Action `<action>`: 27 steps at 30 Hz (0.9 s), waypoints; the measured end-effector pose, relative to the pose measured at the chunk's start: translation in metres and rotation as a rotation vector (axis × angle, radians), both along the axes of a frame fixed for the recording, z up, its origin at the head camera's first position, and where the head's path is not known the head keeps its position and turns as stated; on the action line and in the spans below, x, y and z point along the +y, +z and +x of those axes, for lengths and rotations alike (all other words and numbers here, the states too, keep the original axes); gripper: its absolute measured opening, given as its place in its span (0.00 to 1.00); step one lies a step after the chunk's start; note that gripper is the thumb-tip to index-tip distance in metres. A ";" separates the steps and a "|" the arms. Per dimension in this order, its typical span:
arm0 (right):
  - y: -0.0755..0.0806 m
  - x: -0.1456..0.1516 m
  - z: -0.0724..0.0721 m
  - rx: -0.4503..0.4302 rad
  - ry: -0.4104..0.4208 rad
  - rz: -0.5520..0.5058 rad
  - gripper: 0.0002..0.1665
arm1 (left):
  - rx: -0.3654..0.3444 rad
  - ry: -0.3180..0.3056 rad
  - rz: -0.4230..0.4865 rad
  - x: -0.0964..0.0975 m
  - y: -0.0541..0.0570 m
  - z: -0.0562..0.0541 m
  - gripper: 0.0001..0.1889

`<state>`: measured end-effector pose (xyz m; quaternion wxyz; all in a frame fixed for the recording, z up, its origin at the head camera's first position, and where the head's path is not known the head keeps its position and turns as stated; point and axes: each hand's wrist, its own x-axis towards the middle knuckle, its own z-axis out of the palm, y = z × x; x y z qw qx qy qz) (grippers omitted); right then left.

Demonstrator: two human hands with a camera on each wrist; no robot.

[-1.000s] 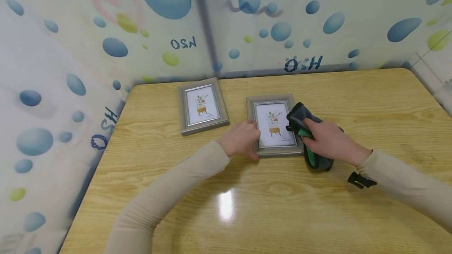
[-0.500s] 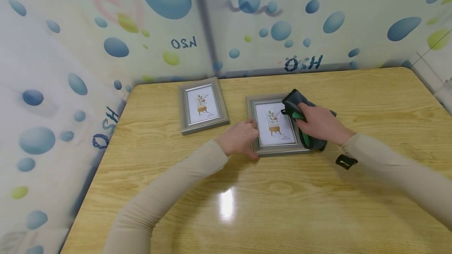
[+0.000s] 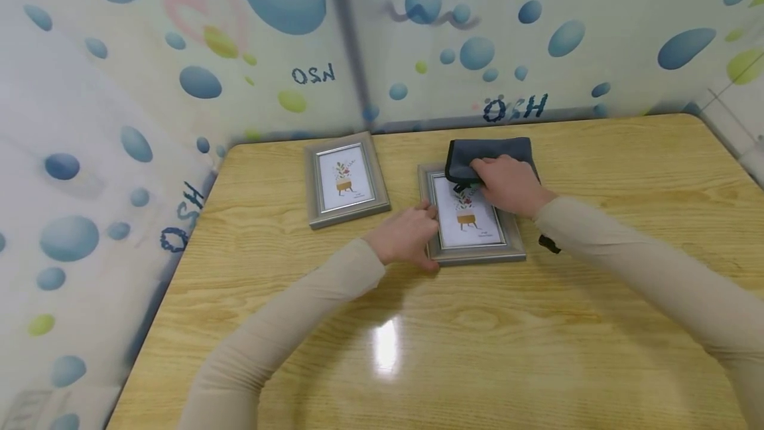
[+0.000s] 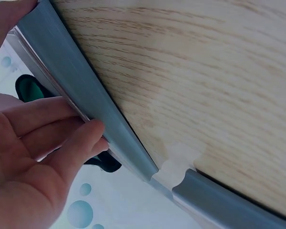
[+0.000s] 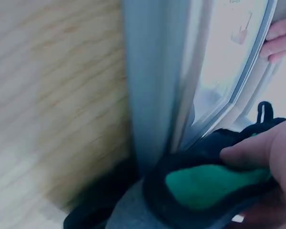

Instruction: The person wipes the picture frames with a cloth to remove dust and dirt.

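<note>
A grey-silver picture frame (image 3: 514, 241) with a potted-plant print lies flat on the table. My left hand (image 3: 406, 236) holds its left side, thumb near the lower corner; in the left wrist view the fingers bend over the frame's edge (image 4: 81, 81). My right hand (image 3: 510, 184) grips a folded dark grey cloth (image 3: 462, 154) with black trim, laid across the frame's top edge and upper right corner. Its green inner face (image 5: 205, 186) and a small black loop (image 5: 265, 112) show in the right wrist view. The cloth and hand hide the print's top.
A second, matching picture frame (image 3: 314, 191) lies slightly turned to the left, near the back edge of the wooden table (image 3: 477, 350). A wall (image 3: 370, 52) with blue and green dots rises right behind the table, another at the left.
My right hand has carried the cloth up and leftward, from the frame's right side to its top edge. The left hand stays on the frame, which has not visibly shifted.
</note>
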<state>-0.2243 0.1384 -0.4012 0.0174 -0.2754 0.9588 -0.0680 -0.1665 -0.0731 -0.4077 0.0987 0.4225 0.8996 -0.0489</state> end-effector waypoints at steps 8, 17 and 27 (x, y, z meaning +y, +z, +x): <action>0.002 -0.030 -0.004 -0.024 0.042 0.033 0.12 | 0.012 -0.020 0.012 -0.002 0.000 -0.002 0.25; -0.004 -0.055 -0.007 -0.172 0.233 -0.186 0.17 | -0.027 -0.050 0.047 -0.005 0.000 -0.003 0.23; -0.005 -0.031 -0.007 -0.132 0.278 -0.099 0.20 | -0.058 -0.022 0.064 -0.004 -0.001 -0.004 0.23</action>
